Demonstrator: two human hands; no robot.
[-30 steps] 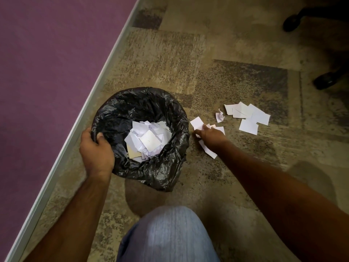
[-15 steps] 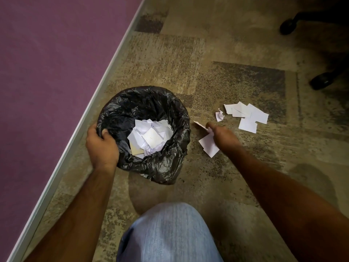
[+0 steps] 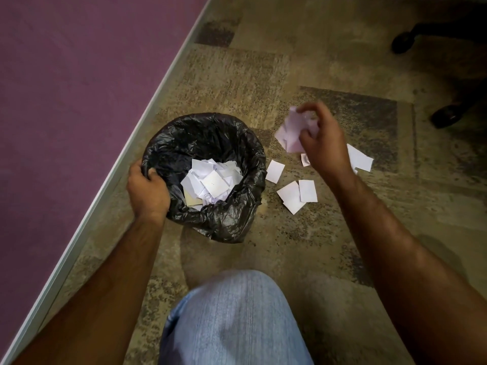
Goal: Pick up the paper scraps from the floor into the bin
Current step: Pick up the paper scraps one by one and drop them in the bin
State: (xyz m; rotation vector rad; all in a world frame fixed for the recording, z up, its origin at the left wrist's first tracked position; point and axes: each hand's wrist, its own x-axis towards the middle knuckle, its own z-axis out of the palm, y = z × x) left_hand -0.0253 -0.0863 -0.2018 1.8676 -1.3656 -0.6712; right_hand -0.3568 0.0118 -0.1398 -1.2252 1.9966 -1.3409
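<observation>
The left hand (image 3: 149, 192) grips the bin (image 3: 247, 164) rim while the raised right hand (image 3: 322, 139) clutches crumpled paper scraps (image 3: 290, 133).

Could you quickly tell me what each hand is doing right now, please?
Left hand: closed on the rim of the black-lined bin.
Right hand: closed on crumpled white paper scraps.

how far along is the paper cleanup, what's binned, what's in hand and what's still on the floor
Partly done. A pile of scraps already lies inside the bin, which the left hand grips at the rim. The right hand holds a bunch of scraps raised beside the bin, not yet over it. Several loose scraps remain on the carpet right of the bin.
</observation>
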